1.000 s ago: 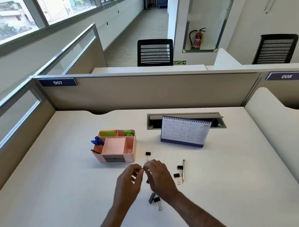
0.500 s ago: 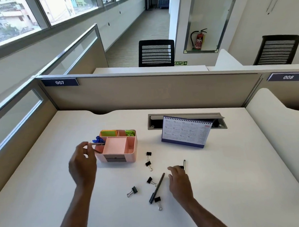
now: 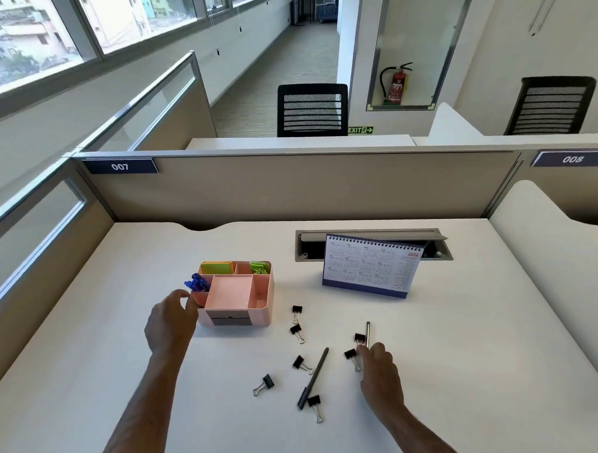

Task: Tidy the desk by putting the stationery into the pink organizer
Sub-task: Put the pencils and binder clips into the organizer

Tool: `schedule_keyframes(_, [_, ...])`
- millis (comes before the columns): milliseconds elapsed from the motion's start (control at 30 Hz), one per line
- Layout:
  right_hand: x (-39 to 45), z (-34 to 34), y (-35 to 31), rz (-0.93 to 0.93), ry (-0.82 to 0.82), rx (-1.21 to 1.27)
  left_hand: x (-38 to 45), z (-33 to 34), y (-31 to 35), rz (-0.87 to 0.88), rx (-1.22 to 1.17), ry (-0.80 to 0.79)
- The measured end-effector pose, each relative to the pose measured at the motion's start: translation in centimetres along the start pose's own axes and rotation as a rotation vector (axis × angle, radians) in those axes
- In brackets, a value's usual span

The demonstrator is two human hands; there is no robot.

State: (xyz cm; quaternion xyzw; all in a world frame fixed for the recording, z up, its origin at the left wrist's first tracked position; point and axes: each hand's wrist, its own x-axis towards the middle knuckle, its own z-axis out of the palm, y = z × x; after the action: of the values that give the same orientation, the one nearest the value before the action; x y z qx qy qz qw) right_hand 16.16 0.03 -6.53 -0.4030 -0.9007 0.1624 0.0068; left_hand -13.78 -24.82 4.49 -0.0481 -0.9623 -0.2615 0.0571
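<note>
The pink organizer [image 3: 260, 305] stands left of the desk's middle and holds blue pens [image 3: 195, 282], green sticky notes [image 3: 217, 267] and green clips [image 3: 259, 267]. My left hand [image 3: 171, 322] curls against its left pen compartment. A dark pen end [image 3: 200, 300] shows by the fingertips, and whether the hand grips it is hidden. My right hand [image 3: 379, 373] reaches forward, its fingertips at the near end of a grey pen [image 3: 368, 331] and beside two black binder clips [image 3: 360, 337] [image 3: 350, 354]. A black pen [image 3: 314, 376] and several more binder clips [image 3: 297, 329] lie loose between my hands.
A desk calendar [image 3: 371, 266] stands behind the clips, in front of an open cable hatch [image 3: 305, 246]. Beige partition walls [image 3: 289, 185] close the desk at the back and on both sides. The white desk [image 3: 502, 354] stretches to the right.
My hands parted from the middle. The left carried a pen to the organizer's left compartment and has sunk to its edge. The right moved forward to the grey pen and clips.
</note>
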Motion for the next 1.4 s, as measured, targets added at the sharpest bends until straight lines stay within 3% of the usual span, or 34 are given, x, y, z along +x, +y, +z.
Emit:
schedule_keyframes(433, [0.4, -1.1, 0.4, -0.207, -0.038, -0.072, -4.5, -1.6, 2.5, -0.066, -0.251, 0.158])
schedule_keyframes(700, [0.7, -2.0, 0.3, -0.321, 0.029, -0.132, -6.3, -0.8, 3.7, 0.064, -0.32, 0.127])
schedule_keyframes(833, [1.1, -2.7, -2.1, -0.38, 0.129, 0.051, -8.3, 0.6, 4.9, 0.252, -0.346, -0.057])
schedule_keyframes(1000, [0.8, -4.7, -7.5, -0.468, 0.222, 0.362, -11.3, 2.0, 6.8, 0.431, -0.432, -0.492])
schedule_keyframes(1100, [0.0, -5.2, -9.9, -0.502, 0.238, 0.471, -12.2, 2.3, 7.7, 0.438, -0.523, -0.547])
schedule_keyframes(1267, [-0.1, -5.2, -11.3, -0.531, 0.248, 0.531, -11.3, 1.4, 7.7, 0.425, -0.561, -0.489])
schedule_keyframes(1400, [0.1, -4.3, -10.7, -0.507, 0.181, 0.458, -8.3, -0.1, 6.3, 0.292, -0.547, -0.148])
